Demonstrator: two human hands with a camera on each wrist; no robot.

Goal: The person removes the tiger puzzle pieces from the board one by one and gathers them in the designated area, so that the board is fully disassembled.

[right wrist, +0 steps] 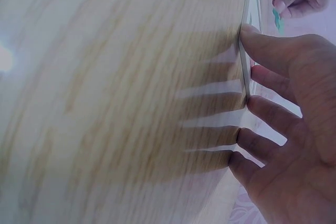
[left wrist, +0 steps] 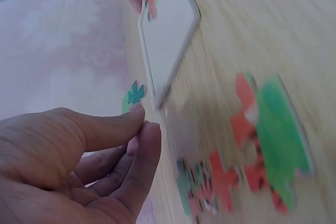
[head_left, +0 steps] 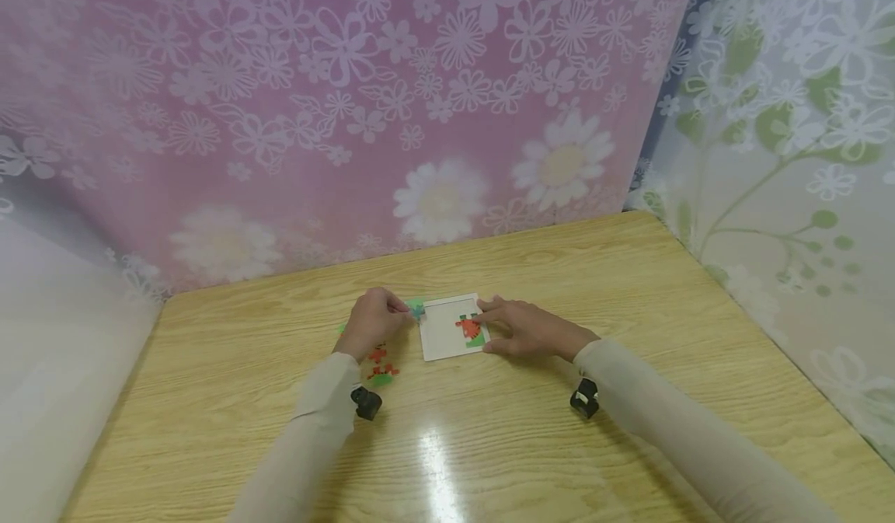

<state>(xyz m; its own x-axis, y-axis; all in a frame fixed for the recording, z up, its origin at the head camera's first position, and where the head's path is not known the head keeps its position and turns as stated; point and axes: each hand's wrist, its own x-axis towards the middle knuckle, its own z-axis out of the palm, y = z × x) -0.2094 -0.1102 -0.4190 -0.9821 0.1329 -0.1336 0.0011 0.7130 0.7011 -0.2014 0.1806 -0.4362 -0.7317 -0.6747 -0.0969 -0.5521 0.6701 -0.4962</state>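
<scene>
Between its thumb and forefinger, my left hand pinches a green and teal puzzle piece. The piece is just off the left edge of a white puzzle tray. My right hand rests at the tray's right side with fingers spread; its thumb and fingertips touch the edge in the right wrist view. Inside the tray, orange and green puzzle pieces lie against the right side, near those fingertips. The rest of the tray's floor shows white.
Several loose puzzle pieces, orange, red and green, lie on the wooden table beside and below my left hand. A pink flowered backdrop stands behind the table, with pale flowered panels at the sides.
</scene>
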